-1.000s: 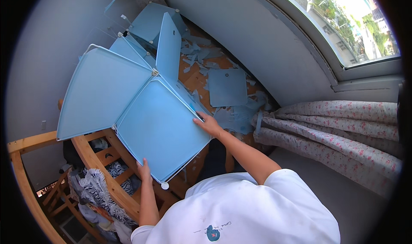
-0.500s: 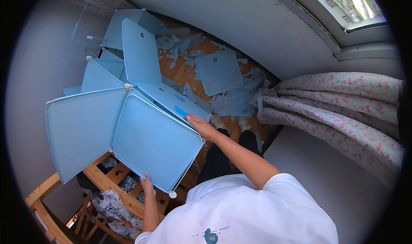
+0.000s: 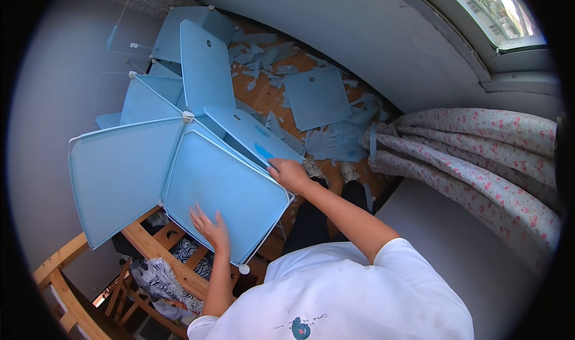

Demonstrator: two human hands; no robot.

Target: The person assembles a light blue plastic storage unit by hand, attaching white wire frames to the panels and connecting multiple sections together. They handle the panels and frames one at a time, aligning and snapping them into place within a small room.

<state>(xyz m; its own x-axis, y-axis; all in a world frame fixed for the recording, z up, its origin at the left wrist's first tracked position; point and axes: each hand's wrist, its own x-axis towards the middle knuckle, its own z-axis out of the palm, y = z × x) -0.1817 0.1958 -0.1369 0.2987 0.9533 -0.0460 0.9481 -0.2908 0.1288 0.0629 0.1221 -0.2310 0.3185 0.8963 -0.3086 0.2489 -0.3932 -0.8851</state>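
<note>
A light-blue plastic panel (image 3: 224, 181) framed in white wire lies sloping in front of me, part of a cube storage rack. My left hand (image 3: 212, 229) rests over its lower left part, fingers spread and nothing in them. At the upper right edge my right hand (image 3: 288, 175) is closed on the rim of a blue door panel (image 3: 254, 133), which has a dark round hole and bright blue smears. This door stands slightly apart from the framed panel. A white round connector (image 3: 188, 117) joins the wire frames at the panel's upper left corner.
Another framed blue panel (image 3: 126, 175) stands to the left; more rack cubes extend behind. Torn blue film (image 3: 260, 55) and a loose door panel (image 3: 317, 99) lie on the wood floor. A wooden frame (image 3: 147, 247) is below left; a floral curtain (image 3: 473, 139) hangs right.
My left hand has moved up from the panel's lower edge onto its face, fingers spreading. My right hand stays at the upper right edge, its fingers now curled more. The whole view has shifted slightly.
</note>
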